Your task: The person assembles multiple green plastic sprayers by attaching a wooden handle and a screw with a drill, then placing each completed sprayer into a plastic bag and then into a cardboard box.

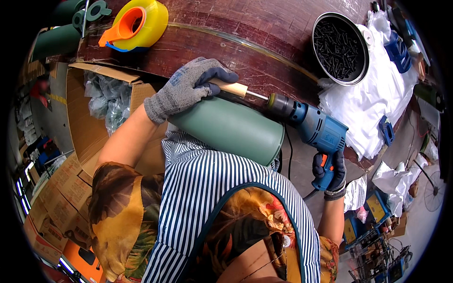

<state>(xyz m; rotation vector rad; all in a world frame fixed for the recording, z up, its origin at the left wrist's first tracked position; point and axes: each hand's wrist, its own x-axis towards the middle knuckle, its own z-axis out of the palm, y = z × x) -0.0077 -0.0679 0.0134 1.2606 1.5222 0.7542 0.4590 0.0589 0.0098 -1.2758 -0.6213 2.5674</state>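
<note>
Striped apron (pixel 212 198) over a patterned top, filling the low centre. Just above, a green can (pixel 231 128) lying on its side against the body, at the edge of a dark red table (pixel 264 42). Left hand (pixel 186 89), in a grey glove, clamped around a pale wooden handle (pixel 233 88) on top of the can, at about 12 o'clock from it. Right hand (pixel 329 173), dark-gloved, closed on the grip of a blue drill (pixel 316 128), off at 3 o'clock, its bit run into the handle's end. Hands well apart, then, each shut on its own thing.

Can judged light and hollow, smooth-walled, likely to roll or slip — best pinned by the body and held at the handle, where the wood gave a surer, stiffer grip. Handle small and probably prone to twisting under the bit.

Further off: a round pan of dark screws (pixel 340 48) at 1 o'clock, white bags (pixel 368 101) beside it, yellow tape with an orange funnel (pixel 137 22) at 11 o'clock, an open carton (pixel 99 113) at 9 o'clock.
</note>
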